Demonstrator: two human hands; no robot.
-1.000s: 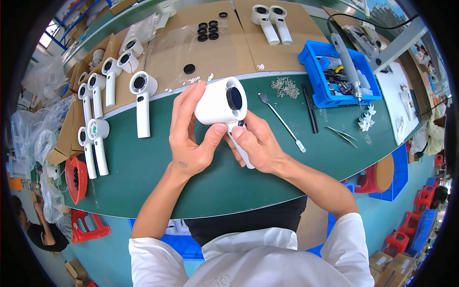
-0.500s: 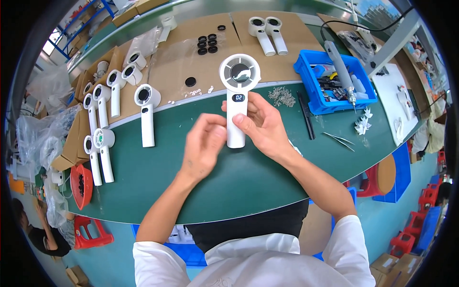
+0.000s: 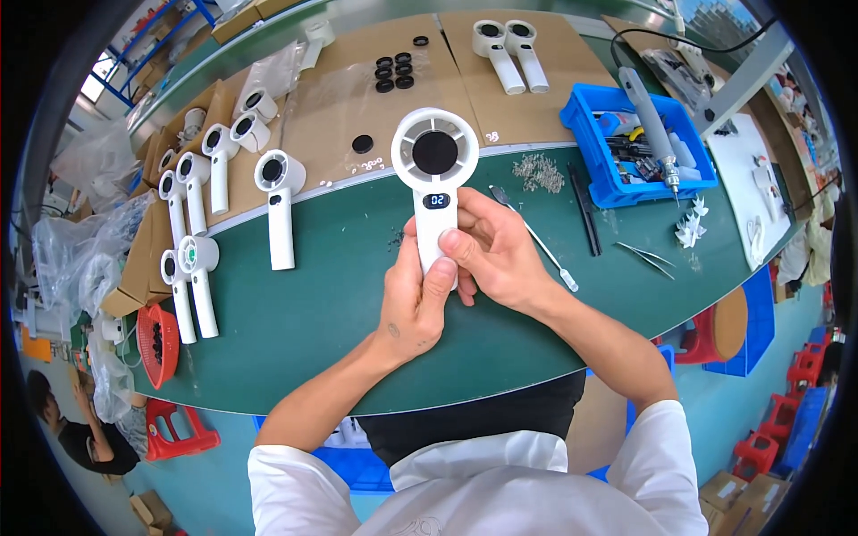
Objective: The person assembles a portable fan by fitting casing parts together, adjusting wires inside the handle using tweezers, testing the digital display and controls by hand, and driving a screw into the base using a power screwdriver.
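Note:
A white handheld fan (image 3: 436,234) is held upright over the green bench, its round head away from me. A small display glows on its neck, and a black disc covers the hub. My left hand (image 3: 416,299) is closed around the lower handle, thumb on the front. From the right, my right hand (image 3: 500,246) grips the same handle with its thumb on the front face. A thin tool with a clear end (image 3: 567,275) lies beside my right hand. Left of the held fan, another white fan (image 3: 280,210) lies on the bench.
More fans (image 3: 190,192) lie at the left, two (image 3: 510,54) at the back. Black round caps (image 3: 362,144) rest on cardboard. A blue bin (image 3: 617,192) of tools bears an electric screwdriver (image 3: 651,121). Screws (image 3: 538,173), tweezers (image 3: 645,257) and a red basket (image 3: 157,348) are around.
My left hand has moved in from beside the fan and closed on its handle. The fan has shifted slightly left and down; its hub now looks plain black rather than shiny.

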